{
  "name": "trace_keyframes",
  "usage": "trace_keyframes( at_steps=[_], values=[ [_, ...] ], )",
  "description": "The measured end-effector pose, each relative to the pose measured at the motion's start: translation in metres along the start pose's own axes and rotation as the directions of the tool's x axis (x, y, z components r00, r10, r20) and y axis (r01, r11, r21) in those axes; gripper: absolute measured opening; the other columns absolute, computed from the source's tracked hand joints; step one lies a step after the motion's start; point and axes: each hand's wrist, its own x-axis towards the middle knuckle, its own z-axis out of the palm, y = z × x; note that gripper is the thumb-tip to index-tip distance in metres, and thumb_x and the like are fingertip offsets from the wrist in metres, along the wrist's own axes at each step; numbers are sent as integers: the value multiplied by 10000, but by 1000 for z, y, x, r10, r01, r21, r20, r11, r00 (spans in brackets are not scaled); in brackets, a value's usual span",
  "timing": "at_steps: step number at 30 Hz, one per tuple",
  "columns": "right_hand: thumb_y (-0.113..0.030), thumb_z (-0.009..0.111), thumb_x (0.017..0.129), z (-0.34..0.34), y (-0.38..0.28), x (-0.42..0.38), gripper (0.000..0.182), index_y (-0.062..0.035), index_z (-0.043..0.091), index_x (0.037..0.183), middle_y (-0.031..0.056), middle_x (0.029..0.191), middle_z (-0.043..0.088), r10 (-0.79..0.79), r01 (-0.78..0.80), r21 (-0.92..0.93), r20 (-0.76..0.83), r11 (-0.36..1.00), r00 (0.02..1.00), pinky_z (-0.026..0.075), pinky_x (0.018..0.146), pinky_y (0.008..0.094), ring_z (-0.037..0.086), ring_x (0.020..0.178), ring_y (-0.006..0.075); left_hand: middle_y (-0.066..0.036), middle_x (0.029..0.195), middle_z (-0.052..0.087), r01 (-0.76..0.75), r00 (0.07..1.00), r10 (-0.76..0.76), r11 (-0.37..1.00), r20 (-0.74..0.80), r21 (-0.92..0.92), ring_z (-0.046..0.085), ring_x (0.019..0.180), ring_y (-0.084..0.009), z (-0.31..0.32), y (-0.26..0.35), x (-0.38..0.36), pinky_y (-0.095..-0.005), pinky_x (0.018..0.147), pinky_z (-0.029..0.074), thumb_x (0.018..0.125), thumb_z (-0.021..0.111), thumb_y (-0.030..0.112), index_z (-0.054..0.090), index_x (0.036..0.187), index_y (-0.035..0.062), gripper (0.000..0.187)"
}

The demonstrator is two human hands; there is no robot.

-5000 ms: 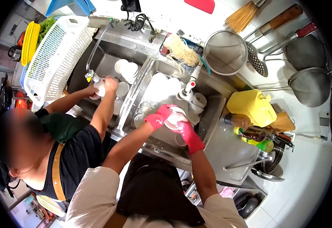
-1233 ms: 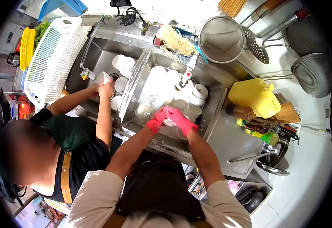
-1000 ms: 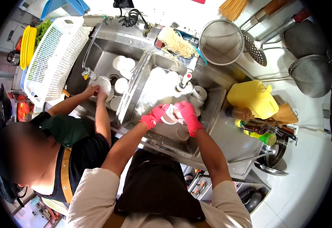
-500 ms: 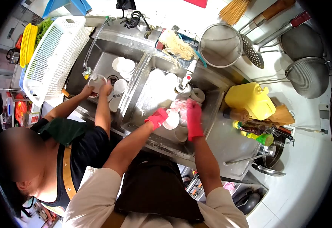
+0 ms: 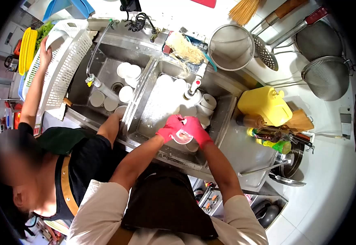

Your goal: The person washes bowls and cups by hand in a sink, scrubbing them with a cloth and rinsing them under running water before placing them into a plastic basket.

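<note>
Both my hands wear pink gloves and meet over the right sink basin [image 5: 145, 122]. My left hand [image 5: 170, 128] is closed on the rim of a white bowl [image 5: 182, 139]. My right hand [image 5: 196, 130] reaches into that bowl with curled fingers; whatever they hold is hidden. Just beyond my hands, several more white bowls [image 5: 204, 107] lie in the basin, some stacked. A white faucet [image 5: 195, 83] hangs over them.
At my left, a co-worker's hand [image 5: 45, 54] is at a white bowl [image 5: 58, 39] in a white plastic basket [image 5: 59, 77]. Several bowls [image 5: 126, 94] sit in the left basin. On the right stand a yellow jug [image 5: 263, 105] and bottles; strainers [image 5: 232, 47] hang behind.
My right hand has moved left and down into the bowl, meeting my left hand. The co-worker's one hand has gone from the left basin to the basket with a bowl.
</note>
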Motion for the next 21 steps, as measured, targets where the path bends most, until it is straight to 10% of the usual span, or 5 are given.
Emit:
trace_keyframes(
  at_steps=[6,9,17,19,21],
  values=[
    [-189,621,639,50,51,0,184,-42,631,749,133,753,624,393,-363,877,228,315,891,480,548,348,602,616,278,-82,689,580,-173,956,43,882,-291,-438,536,618,-165,11,-41,-2,-286,565,451,665,530,-58,583,802,24,169],
    [-254,570,670,125,60,14,209,-58,625,717,111,720,616,340,-220,320,-390,921,856,466,484,354,585,566,262,-140,750,572,-250,792,-393,489,-468,-836,550,613,-219,28,-14,-19,-309,511,466,687,473,-38,557,880,17,217],
    [-237,593,644,111,78,34,197,-42,593,672,99,569,578,337,-54,558,-418,828,843,408,394,330,542,444,206,-168,850,570,253,947,-320,706,20,-661,558,674,-298,13,-12,15,-368,549,491,707,518,55,527,1030,36,324],
    [-138,630,600,101,42,30,157,-8,581,674,125,621,599,-32,-117,-231,-554,966,832,445,457,334,581,518,197,-145,854,578,-450,718,-246,550,-651,-703,561,717,-299,42,-5,4,-400,609,489,720,519,27,524,1050,27,329],
    [-197,648,613,111,53,23,213,-9,593,696,130,676,616,387,-377,132,-521,917,761,471,538,326,610,605,194,-124,814,598,-271,767,-394,517,-507,-812,573,728,-213,24,-13,-2,-284,660,480,740,496,42,520,1048,-4,312]
  ],
)
